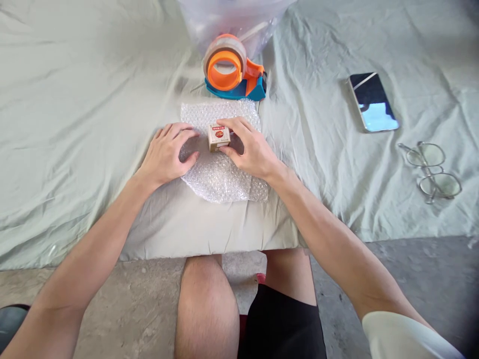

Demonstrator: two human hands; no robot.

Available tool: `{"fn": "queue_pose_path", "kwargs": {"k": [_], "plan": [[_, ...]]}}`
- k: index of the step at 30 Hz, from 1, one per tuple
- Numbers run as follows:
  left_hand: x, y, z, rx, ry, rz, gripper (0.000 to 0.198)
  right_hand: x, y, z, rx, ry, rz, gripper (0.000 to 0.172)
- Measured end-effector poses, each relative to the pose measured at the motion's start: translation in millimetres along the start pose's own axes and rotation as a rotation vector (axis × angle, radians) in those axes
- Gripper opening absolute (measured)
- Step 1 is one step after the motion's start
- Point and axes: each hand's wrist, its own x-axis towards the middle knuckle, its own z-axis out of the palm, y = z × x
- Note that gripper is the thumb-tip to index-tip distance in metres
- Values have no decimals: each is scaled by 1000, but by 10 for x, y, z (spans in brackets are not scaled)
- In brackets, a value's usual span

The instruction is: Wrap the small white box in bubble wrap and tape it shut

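A small cream box point(219, 136) with red print is on a sheet of bubble wrap point(224, 179). My right hand point(254, 149) grips the box from its right side, thumb at the near edge and fingers at the far edge. My left hand point(166, 152) rests over the left edge of the bubble wrap. Its fingers and thumb are apart in a curve, with a gap between them and the box.
Behind the bubble wrap stands an orange and blue tape dispenser point(235, 89) with a roll of tape. A clear plastic bag point(239, 20) is farther back. To the right lie a phone point(374, 102) and eyeglasses point(432, 169) on the pale green cloth point(93, 99).
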Motion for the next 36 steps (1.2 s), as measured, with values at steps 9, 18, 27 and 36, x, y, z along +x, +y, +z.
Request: {"fn": "queue_pose_path", "kwargs": {"k": [9, 18, 27, 36], "plan": [[-62, -99, 56, -41, 206, -120, 57, -26, 41, -95, -212, 424, 237, 34], [-18, -109, 238, -272, 361, -73, 73, -115, 413, 0, -115, 401, 362, 49], [27, 37, 186, -447, 343, -60, 58, 52, 16, -53, 490, 291, 428, 81], [26, 139, 209, -485, 406, -62, 35, 68, -253, 8, 455, 210, 195, 42]]}}
